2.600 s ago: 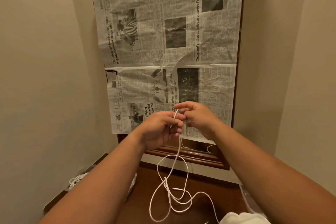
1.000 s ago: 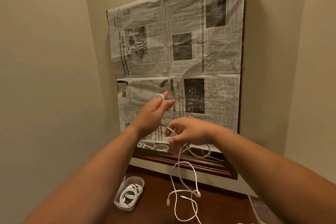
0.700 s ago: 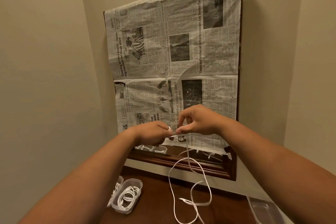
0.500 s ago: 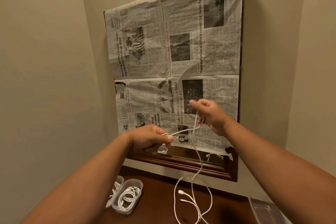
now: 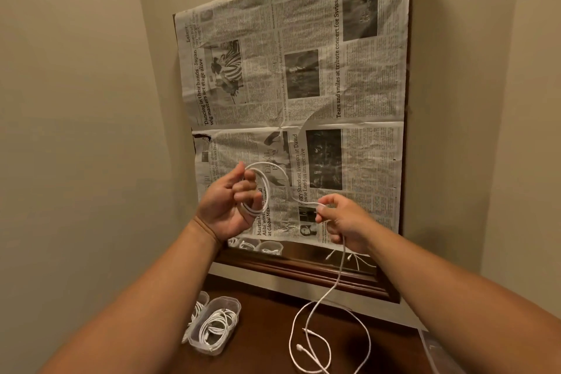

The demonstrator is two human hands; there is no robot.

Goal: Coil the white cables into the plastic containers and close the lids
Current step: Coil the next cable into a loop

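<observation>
Cable now wound on the left hand, with the right hand feeding it

In front of the newspaper [image 5: 291, 94] and above the wooden table [image 5: 267, 349], the left hand [image 5: 230, 203] has risen since half a second ago and now holds a coil of the white cable [image 5: 267, 194] round its curled fingers. The right hand [image 5: 340, 222] has dropped lower and pinches the strand, whose slack trails onto the table. A container [image 5: 215, 325] of coiled cable sits at lower left, lid off.

White cable [image 5: 266, 191] part-coiled, tail dangling; open container [image 5: 233, 302] full.
</observation>
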